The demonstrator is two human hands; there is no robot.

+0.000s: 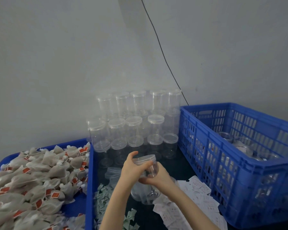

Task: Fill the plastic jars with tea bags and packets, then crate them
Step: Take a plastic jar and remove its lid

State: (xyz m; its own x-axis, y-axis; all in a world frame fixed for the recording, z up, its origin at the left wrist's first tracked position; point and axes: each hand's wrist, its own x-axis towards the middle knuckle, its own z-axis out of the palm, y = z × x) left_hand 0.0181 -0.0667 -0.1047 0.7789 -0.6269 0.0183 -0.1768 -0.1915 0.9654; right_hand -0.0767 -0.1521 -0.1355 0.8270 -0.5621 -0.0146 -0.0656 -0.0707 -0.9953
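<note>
Two hands (pixel 135 168) around one jar (pixel 147 166)

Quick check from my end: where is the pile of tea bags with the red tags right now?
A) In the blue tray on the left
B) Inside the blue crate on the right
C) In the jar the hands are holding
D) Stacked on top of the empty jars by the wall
A: the tea bags lie heaped in the blue tray on the left.
</note>
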